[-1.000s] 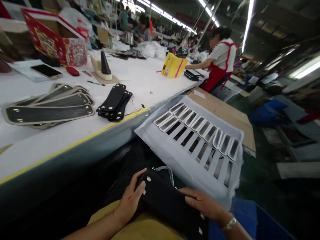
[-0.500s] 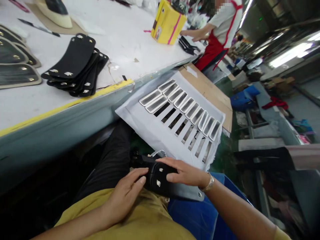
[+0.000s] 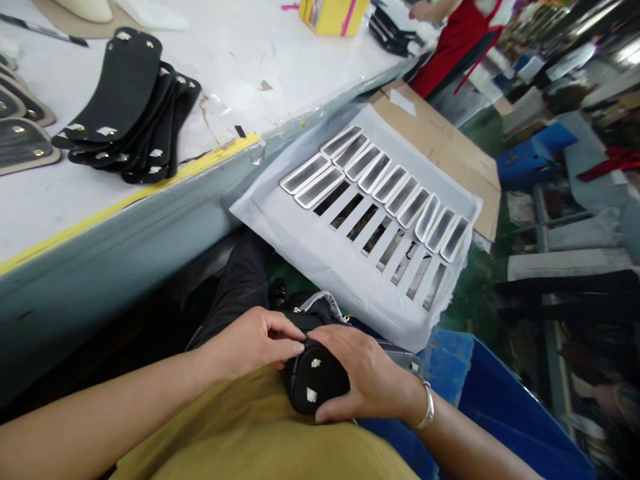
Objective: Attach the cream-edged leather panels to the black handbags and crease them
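A black bag (image 3: 295, 321) with gold-coloured fittings and a wrapped handle (image 3: 325, 298) lies in my lap. On it is a black panel (image 3: 327, 380) with rounded corners and small white tape pieces. My left hand (image 3: 255, 343) pinches the bag's edge beside the panel's near end, thumb and fingers close together. My right hand (image 3: 367, 373) is wrapped over the panel, thumb on its near side and fingertips at the same edge. The bag's far part is hidden beneath my right hand.
On the white table (image 3: 220, 53) lie a stack of similar black panels (image 3: 130, 100), a pen (image 3: 45, 30) and a yellow box (image 3: 333, 15). Ahead, a slotted white sheet (image 3: 300, 233) holds metallic-looking strips. A blue bin (image 3: 500, 400) stands right. A person in a red apron (image 3: 450, 50) works beyond.
My right hand has shifted from resting flat on the panel to gripping over it, fingertips at its edge. My left hand has moved up to pinch that edge. The view has tilted downward.
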{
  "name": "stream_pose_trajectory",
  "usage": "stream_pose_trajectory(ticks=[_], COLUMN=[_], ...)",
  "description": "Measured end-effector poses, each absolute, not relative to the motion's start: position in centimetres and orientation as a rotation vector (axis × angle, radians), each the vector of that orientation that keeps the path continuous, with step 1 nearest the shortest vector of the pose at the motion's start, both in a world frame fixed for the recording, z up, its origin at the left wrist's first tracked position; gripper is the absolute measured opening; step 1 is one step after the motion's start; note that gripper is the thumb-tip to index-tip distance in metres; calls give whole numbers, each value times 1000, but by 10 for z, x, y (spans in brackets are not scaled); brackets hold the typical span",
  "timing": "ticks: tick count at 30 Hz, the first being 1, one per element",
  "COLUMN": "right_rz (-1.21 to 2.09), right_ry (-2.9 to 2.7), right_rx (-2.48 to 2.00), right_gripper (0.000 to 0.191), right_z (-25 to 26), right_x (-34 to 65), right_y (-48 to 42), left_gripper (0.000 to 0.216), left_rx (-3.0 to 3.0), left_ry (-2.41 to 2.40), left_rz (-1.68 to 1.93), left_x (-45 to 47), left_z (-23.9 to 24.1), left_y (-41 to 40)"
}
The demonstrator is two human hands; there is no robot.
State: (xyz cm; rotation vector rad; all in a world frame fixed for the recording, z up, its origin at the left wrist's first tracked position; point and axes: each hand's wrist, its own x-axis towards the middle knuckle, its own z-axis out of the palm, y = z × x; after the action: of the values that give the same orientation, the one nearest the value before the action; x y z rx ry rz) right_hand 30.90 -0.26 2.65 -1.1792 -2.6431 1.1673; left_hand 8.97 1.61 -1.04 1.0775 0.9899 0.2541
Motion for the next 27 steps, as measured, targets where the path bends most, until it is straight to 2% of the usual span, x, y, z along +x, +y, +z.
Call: stream_pose_trajectory(ticks=[7, 13, 20, 27], right_rz=[1208, 1289, 1266, 1187], right_ry=[-2634, -2615, -2604, -2644], right_rx=[-1177, -1177, -1172, -1158], right_gripper=[82, 75, 80, 83], right_z=[27, 29, 27, 24], right_x=[304, 297, 292, 289], right_y=[-5, -9, -17, -21], left_gripper=[21, 16, 11, 24], left_rx=[1098, 1045, 1131, 798], left_ry=[957, 988, 1001, 840], left_rz=[142, 43, 72, 128], left_x=[87, 92, 94, 69], left_z=[-3, 6, 11, -5], left_y=[25, 29, 12, 2])
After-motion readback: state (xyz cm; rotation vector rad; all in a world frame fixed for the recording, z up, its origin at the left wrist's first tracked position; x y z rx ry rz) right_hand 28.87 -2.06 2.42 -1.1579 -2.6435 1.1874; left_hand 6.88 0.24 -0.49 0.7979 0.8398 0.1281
